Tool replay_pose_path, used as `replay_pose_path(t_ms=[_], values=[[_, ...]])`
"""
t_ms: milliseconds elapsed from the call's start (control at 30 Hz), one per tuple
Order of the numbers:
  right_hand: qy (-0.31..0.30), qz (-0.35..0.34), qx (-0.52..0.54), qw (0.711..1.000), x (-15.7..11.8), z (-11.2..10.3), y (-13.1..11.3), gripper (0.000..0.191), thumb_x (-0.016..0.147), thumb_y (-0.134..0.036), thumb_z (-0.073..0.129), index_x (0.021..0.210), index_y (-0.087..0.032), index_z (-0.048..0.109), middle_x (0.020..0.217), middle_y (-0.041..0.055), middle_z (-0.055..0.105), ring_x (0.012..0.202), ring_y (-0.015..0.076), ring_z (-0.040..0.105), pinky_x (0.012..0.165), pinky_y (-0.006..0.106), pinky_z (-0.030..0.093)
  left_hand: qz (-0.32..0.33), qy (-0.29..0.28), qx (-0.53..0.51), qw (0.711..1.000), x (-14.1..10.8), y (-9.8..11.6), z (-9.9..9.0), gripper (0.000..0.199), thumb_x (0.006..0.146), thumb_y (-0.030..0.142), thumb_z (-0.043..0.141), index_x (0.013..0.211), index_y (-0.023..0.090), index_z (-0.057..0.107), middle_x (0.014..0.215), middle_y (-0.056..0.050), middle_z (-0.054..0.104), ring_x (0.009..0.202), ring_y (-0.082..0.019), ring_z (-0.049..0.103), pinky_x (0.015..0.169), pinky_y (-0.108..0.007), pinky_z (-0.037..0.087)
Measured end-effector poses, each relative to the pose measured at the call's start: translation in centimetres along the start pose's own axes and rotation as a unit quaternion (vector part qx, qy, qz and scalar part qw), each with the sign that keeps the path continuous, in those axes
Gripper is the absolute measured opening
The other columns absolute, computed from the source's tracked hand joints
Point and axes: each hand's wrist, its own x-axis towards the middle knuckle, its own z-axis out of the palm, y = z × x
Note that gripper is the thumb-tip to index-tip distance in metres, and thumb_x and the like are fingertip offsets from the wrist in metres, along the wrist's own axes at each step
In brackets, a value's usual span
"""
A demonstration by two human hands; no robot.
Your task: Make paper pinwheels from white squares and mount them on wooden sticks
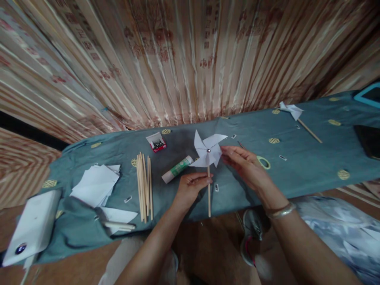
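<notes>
A white paper pinwheel (204, 158) with a shiny pin at its centre stands upright on a wooden stick (209, 202). My left hand (191, 188) is closed around the stick just below the blades. On the other side, my right hand (245, 164) has its thumb and fingertips together at the edge of the right blade. A glue stick (177, 169) with a green label lies left of the pinwheel. Behind my right hand, scissors with a pale green handle (263, 162) are partly hidden.
Left on the cloth-covered table (308, 166) are wooden sticks (144, 188), a red box of pins (157, 143), paper sheets (96, 184) and a white device (34, 225). Another pinwheel (293, 111) lies far right, near a dark phone (369, 140). A curtain (190, 59) hangs behind. Someone's patterned clothing (335, 225) shows lower right.
</notes>
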Motion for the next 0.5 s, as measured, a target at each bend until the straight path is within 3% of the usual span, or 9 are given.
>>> replay_pose_path(t_ms=[233, 500], values=[[-0.046, 0.042, 0.0, 0.998, -0.28, 0.89, -0.27, 0.034, 0.056, -0.046, 0.087, 0.08, -0.025, 0.077, 0.078, -0.0026, 0.072, 0.069, 0.0106, 0.06, 0.069, 0.022, 0.048, -0.004, 0.008, -0.007, 1.0, 0.08, 0.06, 0.05, 0.035, 0.048, 0.041, 0.087, 0.073, 0.017, 0.078, 0.076, -0.007, 0.076, 0.072, -0.02, 0.068, 0.076, -0.031, 0.053], [-0.051, 0.037, 0.002, 0.998, -0.33, 0.56, -0.15, 0.029, 0.061, -0.043, 0.085, 0.08, -0.024, 0.075, 0.077, -0.0014, 0.071, 0.066, 0.0114, 0.058, 0.062, 0.023, 0.046, -0.005, 0.014, -0.004, 1.0, 0.12, -0.12, 0.04, 0.033, 0.05, 0.038, 0.086, 0.074, 0.017, 0.078, 0.075, -0.006, 0.076, 0.073, -0.021, 0.069, 0.075, -0.031, 0.053]])
